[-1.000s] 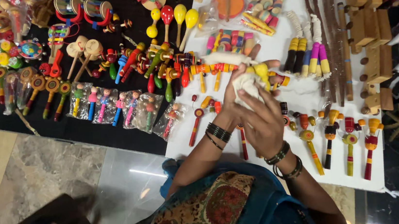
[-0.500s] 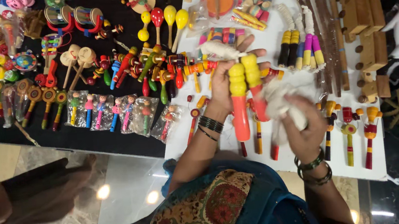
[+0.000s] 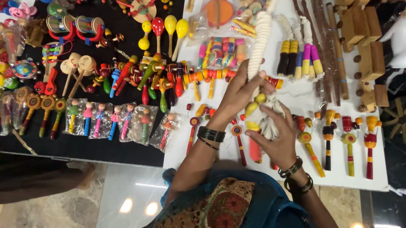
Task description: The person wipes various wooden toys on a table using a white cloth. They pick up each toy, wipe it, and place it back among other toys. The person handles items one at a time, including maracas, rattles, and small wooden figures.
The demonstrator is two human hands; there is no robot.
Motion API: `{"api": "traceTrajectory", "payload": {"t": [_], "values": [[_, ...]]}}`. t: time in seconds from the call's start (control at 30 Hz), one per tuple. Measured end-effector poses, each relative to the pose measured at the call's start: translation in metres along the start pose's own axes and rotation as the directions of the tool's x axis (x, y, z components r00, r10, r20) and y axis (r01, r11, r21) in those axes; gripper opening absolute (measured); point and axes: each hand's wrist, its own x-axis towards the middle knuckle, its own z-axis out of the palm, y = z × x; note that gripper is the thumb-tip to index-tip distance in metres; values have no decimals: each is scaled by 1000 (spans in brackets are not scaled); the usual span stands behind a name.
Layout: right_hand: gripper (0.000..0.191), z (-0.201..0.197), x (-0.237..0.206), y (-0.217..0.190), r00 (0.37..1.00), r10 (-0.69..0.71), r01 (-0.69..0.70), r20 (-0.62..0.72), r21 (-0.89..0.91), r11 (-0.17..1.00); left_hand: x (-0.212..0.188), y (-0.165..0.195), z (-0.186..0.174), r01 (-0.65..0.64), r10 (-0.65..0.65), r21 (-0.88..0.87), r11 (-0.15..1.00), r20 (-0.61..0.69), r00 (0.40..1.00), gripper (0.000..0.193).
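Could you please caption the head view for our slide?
Left hand and right hand hold a white skipping rope with yellow-orange handles above wooden toys.

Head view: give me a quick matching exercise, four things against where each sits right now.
Things:
1. white braided skipping rope
2. left hand
3. right hand
4. red and yellow wooden maracas

Places:
A. on the black cloth, far from both hands
B. low, over the white cloth, by the red-and-yellow handles
C. stretched up from the left hand
D. raised, gripping the rope

Pairs: 1-C, 2-D, 3-B, 4-A
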Motion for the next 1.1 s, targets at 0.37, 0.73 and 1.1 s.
{"api": "traceTrajectory", "payload": {"t": [0.37,0.73,1.1], "values": [[40,-21,48,-62,913,-376,335,-157,-237,912,-18,-40,32,-586,585,-23,810,107,804,61],[17,-92,104,-14,908,-371,280,-193,-379,882,-31,1,37,-14,3,556,831,21,1000,57],[36,-64,-1,100,984,153,-155,-94,-14,988,-20,15,37,-185,185,4,983,-83,979,34]]}}
